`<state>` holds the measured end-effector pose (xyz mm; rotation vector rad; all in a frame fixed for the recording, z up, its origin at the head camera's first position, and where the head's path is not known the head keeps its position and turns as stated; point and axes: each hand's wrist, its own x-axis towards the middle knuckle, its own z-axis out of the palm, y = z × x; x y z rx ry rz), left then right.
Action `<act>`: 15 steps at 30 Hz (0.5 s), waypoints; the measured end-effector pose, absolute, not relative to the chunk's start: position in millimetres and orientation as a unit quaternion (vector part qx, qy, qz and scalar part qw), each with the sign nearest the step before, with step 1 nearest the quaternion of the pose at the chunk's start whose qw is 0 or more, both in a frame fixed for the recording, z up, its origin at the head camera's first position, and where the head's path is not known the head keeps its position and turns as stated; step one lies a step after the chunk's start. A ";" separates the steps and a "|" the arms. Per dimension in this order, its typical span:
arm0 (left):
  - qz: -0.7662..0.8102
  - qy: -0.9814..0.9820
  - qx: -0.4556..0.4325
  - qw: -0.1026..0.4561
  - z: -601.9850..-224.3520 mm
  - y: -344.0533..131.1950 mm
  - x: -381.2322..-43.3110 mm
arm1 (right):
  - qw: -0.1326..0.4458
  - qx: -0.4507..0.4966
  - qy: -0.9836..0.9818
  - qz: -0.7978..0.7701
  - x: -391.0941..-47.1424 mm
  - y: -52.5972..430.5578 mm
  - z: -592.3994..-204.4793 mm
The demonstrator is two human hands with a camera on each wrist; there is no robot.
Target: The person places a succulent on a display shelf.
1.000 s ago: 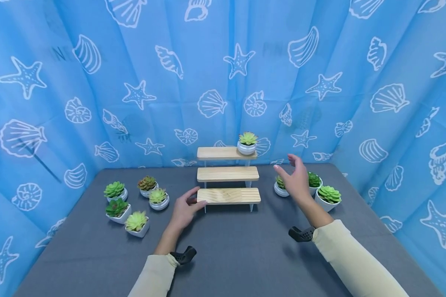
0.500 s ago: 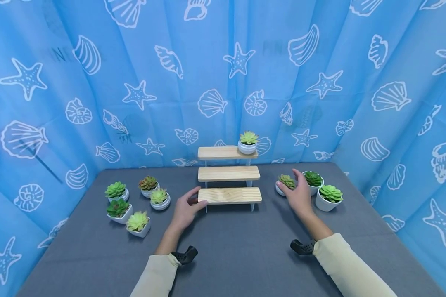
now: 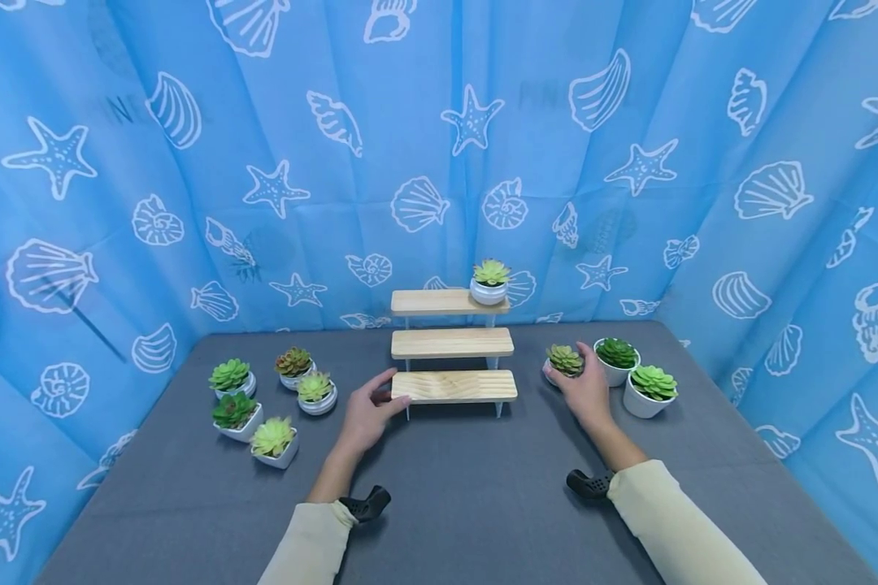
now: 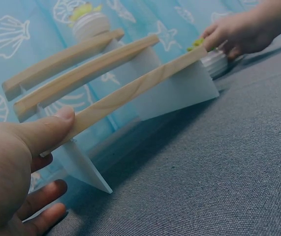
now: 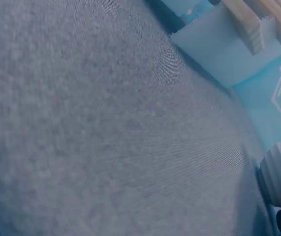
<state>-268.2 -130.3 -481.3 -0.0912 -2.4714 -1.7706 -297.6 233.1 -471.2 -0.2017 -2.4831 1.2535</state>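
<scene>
A three-tier display stand (image 3: 454, 386) with pale wooden boards and clear side supports stands mid-table. My left hand (image 3: 364, 418) grips the left end of its lowest board, thumb (image 4: 51, 129) on top and one finger underneath. To the right of the stand, my right hand (image 3: 588, 394) holds a small potted succulent (image 3: 565, 360) between thumb and fingers. Its ribbed white pot (image 5: 280, 172) shows at the edge of the right wrist view, seemingly still on the table. Another succulent (image 3: 489, 282) in a white pot sits on the right end of the top board.
Two green succulents in white pots, a darker one (image 3: 617, 357) and a brighter one (image 3: 651, 392), stand just right of my right hand. Several more potted succulents (image 3: 236, 414) are grouped on the left of the grey table (image 3: 454, 504). A blue shell-print curtain (image 3: 351, 179) hangs behind.
My right hand has lowered onto the small succulent and its fingers have closed round the pot. The left hand stays on the lowest board.
</scene>
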 end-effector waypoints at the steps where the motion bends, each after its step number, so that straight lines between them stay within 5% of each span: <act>1: -0.582 -0.812 -0.028 0.049 -481.4 -130.2 -268.4 | 0.169 -0.076 -0.876 0.445 -298.0 233.4 -472.4; 15: -0.579 -0.814 -0.018 0.045 -481.2 -129.4 -268.9 | 0.144 -0.099 -0.882 0.437 -305.1 237.1 -480.6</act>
